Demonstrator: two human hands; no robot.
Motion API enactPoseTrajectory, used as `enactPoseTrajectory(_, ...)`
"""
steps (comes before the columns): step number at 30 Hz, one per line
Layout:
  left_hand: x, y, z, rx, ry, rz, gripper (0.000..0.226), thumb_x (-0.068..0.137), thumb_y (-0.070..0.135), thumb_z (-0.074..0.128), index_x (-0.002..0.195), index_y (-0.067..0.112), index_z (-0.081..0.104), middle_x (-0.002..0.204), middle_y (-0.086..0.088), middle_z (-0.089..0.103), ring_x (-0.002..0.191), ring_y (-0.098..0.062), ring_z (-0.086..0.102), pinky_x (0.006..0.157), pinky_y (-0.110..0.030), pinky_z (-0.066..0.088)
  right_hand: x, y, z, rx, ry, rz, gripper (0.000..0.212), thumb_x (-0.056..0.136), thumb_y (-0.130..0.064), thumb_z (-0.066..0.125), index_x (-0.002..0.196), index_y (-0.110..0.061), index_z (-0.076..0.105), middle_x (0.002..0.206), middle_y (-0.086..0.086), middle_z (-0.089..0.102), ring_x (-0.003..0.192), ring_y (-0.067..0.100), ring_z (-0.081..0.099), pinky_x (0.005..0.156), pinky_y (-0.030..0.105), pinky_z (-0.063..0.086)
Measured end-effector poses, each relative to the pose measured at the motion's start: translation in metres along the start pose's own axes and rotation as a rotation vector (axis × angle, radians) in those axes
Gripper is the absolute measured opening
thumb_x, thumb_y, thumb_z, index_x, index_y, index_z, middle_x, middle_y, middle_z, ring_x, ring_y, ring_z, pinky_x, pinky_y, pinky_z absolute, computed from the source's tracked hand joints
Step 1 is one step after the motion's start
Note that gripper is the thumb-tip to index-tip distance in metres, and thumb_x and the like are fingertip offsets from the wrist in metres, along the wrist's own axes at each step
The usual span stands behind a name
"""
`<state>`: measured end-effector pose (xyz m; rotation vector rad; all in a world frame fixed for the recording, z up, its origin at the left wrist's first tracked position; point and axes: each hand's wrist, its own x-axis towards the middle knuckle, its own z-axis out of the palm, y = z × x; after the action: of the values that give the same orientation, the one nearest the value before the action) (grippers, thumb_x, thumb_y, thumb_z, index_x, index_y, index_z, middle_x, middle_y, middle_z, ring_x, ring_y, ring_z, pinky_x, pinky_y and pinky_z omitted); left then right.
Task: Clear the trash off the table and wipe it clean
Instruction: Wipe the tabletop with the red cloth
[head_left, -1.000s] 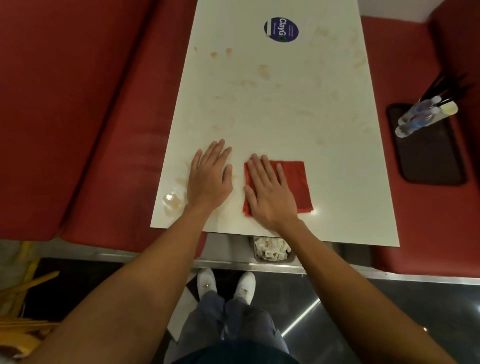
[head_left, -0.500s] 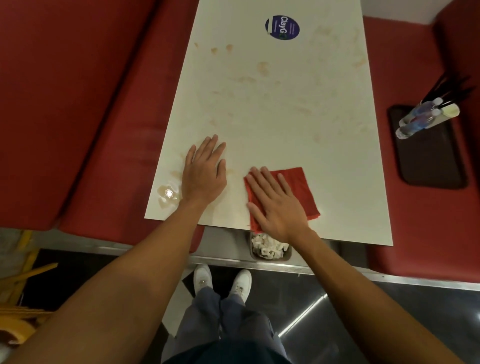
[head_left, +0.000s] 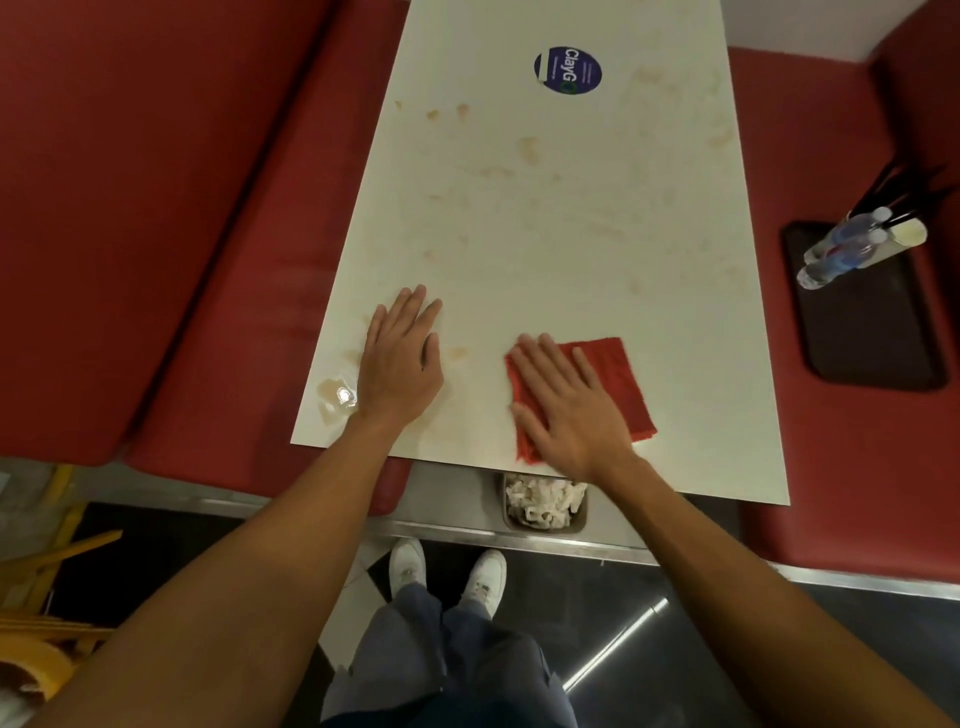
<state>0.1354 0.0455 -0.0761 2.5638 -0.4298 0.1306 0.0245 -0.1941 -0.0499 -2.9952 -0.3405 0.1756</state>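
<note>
The wiping step is in hand: the right hand (head_left: 566, 415) lies flat, fingers straight, pressing the red cloth (head_left: 621, 371) on the tabletop (head_left: 571, 244). The left hand (head_left: 402, 371) rests flat beside it, apart from the cloth, holding nothing. Brown stains (head_left: 529, 149) lie beyond both hands, a wet spot (head_left: 335, 397) just left of the left hand. Next, I think, the cloth must pass over them with firm pressure

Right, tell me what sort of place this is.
Probably a booth in a fast-food restaurant or canteen: a stained white table stands between red padded benches, a round sticker sits on its far end, and a dark serving tray with bottles lies on the right bench.
</note>
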Motion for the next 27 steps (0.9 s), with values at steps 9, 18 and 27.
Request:
enactPoseTrajectory(9, 0.006, -0.012, -0.008, -0.029, -0.02, -0.033, 0.051, 0.106, 0.016, 0.043, 0.157, 0.016, 0.046, 0.17, -0.001, 0.03, 0.16, -0.015, 0.017, 0.131, -0.044, 0.009, 0.044, -0.059, 0.007, 0.037, 0.029, 0.11, 0.067, 0.111, -0.053, 0.017, 0.168, -0.019, 0.004, 0.175, 0.0, -0.006, 0.161, 0.019, -0.013, 0.13, 0.052, 0.005)
enactPoseTrajectory(18, 0.02, -0.041, -0.019, 0.057, -0.056, 0.072, 0.053, 0.108, 0.025, 0.038, 0.161, 0.014, 0.038, 0.172, -0.001, 0.026, 0.16, -0.014, 0.014, 0.131, -0.042, 0.012, 0.092, -0.044, 0.002, 0.09, 0.103, 0.488, 0.068, 0.109, -0.051, 0.011, 0.168, -0.018, 0.002, 0.175, 0.001, -0.006, 0.161, 0.02, -0.013, 0.13, 0.051, 0.001)
enactPoseTrajectory(27, 0.019, -0.044, -0.015, 0.058, 0.017, 0.079, 0.051, 0.106, 0.024, 0.043, 0.156, 0.013, 0.045, 0.169, -0.002, 0.033, 0.159, -0.015, 0.021, 0.13, -0.045, 0.017, 0.063, -0.023, -0.003, 0.078, 0.044, 0.305, 0.065, 0.111, -0.055, 0.016, 0.168, -0.026, 0.0, 0.175, -0.009, -0.008, 0.16, 0.011, -0.015, 0.131, 0.049, 0.003)
